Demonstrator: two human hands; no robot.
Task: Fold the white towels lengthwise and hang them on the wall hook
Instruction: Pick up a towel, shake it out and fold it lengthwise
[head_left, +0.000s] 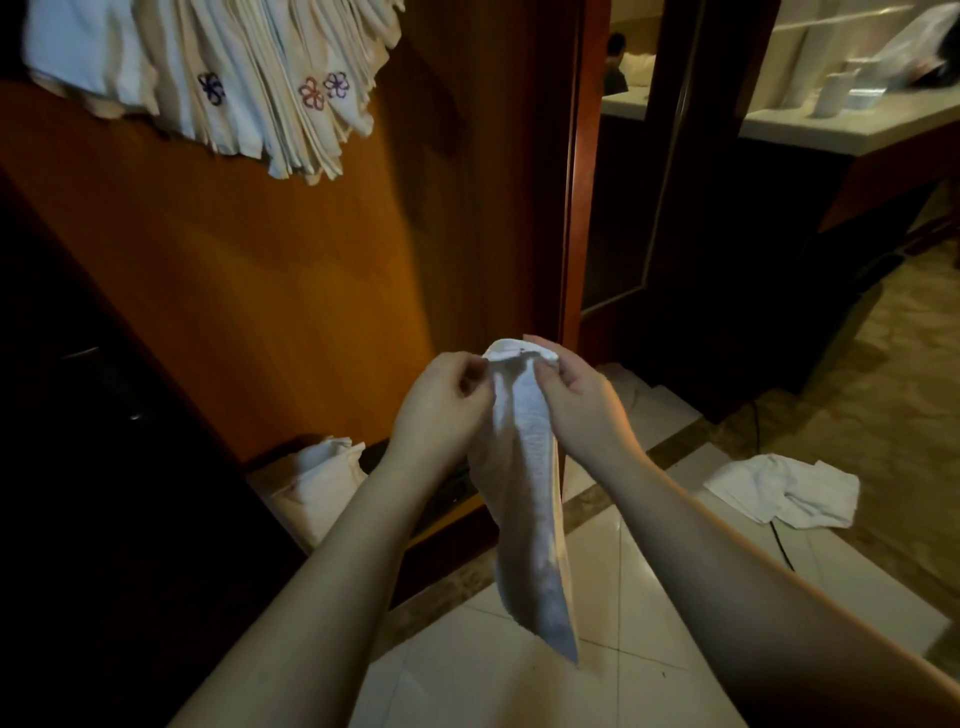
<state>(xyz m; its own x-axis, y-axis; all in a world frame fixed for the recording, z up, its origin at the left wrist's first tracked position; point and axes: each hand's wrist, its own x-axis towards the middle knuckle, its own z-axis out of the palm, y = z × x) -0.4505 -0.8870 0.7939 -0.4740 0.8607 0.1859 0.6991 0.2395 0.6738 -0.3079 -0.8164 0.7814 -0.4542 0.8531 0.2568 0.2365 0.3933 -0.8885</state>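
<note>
A white towel (530, 499) hangs in a long narrow fold in front of me, its lower end over the floor tiles. My left hand (441, 410) pinches its upper left edge. My right hand (571, 389) grips the top right, fingers curled round the folded end. Up at the top left, a thick bunch of white towels (249, 88) with small embroidered flowers hangs against the wooden wall panel (291, 270); the hook itself is hidden behind them.
A crumpled white towel (784, 491) lies on the tiled floor at the right. More white cloth (317, 483) sits at the foot of the panel, lower left. A dark doorway and a counter (831, 130) with cups stand to the right.
</note>
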